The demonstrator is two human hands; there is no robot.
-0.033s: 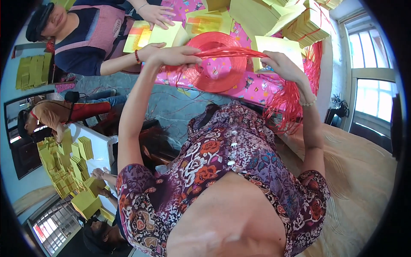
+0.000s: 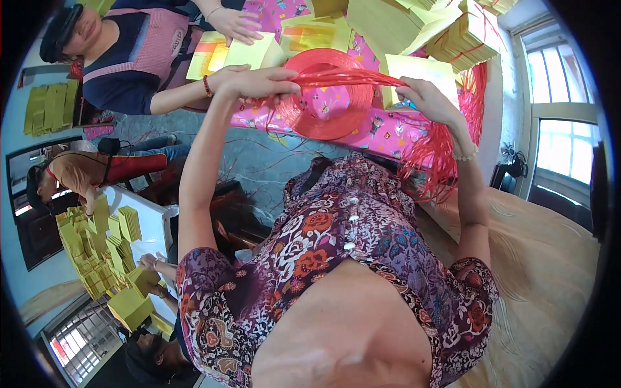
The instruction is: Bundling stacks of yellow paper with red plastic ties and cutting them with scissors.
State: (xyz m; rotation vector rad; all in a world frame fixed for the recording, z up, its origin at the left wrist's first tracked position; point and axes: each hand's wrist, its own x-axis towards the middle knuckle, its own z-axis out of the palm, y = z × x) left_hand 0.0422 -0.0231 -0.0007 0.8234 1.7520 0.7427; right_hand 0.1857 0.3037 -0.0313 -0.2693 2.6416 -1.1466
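A bundle of thin red plastic strands (image 2: 346,79) stretches between my two hands, sagging slightly, above the pink patterned table cover. My left hand (image 2: 259,84) has its fingers and thumb closed on the left end. At the right, my right hand (image 2: 424,97) grips the other end, and loose red strands (image 2: 435,155) hang below that hand over the table's edge. Just beneath the stretched bundle lies a flat ring-shaped roll of red plastic ribbon (image 2: 354,123). A yellow paper stack (image 2: 420,68) sits behind my right hand.
A co-worker's hand (image 2: 236,24) rests by a yellow paper stack (image 2: 255,52) at the far left. Large yellow stacks (image 2: 469,39) stand at the back right. Another table (image 2: 152,220) with yellow bundles, and people at it, is on the left. A window (image 2: 563,142) is at right.
My left hand has shifted very slightly left with its end of the strands. The co-worker's upper hand has moved a little. My right hand stays nearly in place.
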